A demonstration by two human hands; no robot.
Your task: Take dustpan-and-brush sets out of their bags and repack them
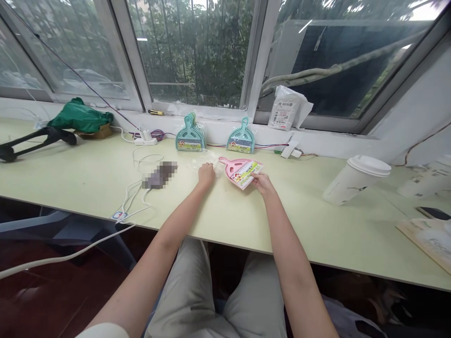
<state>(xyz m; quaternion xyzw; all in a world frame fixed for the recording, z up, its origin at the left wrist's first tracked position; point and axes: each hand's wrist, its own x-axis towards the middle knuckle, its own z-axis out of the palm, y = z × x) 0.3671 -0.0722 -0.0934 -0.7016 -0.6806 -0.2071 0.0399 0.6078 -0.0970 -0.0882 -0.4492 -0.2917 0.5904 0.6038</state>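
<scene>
In my right hand (261, 182) is a small pink dustpan-and-brush set (234, 168), gripped at its lower right corner. A printed card label (249, 173) runs across its front, and its handle points up and left toward my left hand. My left hand (206, 173) is closed, fingers curled, at a crumpled clear plastic bag (199, 163) just left of that handle. Behind, several wrapped teal dustpan sets (190, 134) stand stacked against the wall. Another teal dustpan set (241, 137) leans upright to their right.
White cables (130, 199) and a blurred-out object (159, 175) lie to the left, below a power strip (145, 141). At far left are a black frame (38, 141) and green bag (81, 115). A white paper cup (356, 180) stands right, near a phone (434, 213).
</scene>
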